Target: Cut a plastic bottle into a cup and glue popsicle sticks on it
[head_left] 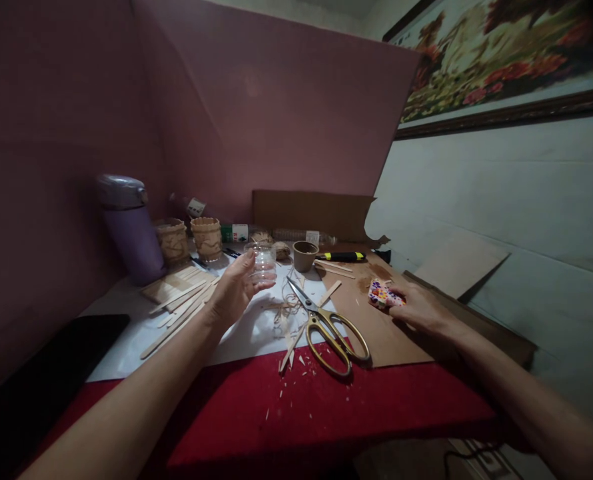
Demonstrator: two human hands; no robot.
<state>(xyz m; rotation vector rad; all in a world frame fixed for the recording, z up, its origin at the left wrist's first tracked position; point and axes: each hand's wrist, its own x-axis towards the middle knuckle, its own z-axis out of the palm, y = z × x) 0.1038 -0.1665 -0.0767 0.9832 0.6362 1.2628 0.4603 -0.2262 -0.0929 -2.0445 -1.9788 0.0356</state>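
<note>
My left hand (236,287) is closed around a clear plastic cup (261,261), perhaps the cut bottom of a bottle, held above the white paper. Over on the right, my right hand (416,305) grips a small white thing with a colourful flower pattern (382,293) at the cardboard; its kind does not show. Between the hands lie large gold-handled scissors (326,327), blades pointing away from me. Tangled twine (289,310) is beside the blades. Just beyond stands a small brown cup (305,256), with a yellow and black utility knife (344,256) to its right.
Wooden craft sticks (184,307) lie left on white paper (111,353). Behind them stand a purple flask (131,233) and two stick-covered cups (206,239). Plastic bottles (296,235) lie at the back. Wood chips dot the red cloth (256,413). Brown cardboard (401,343) covers the right.
</note>
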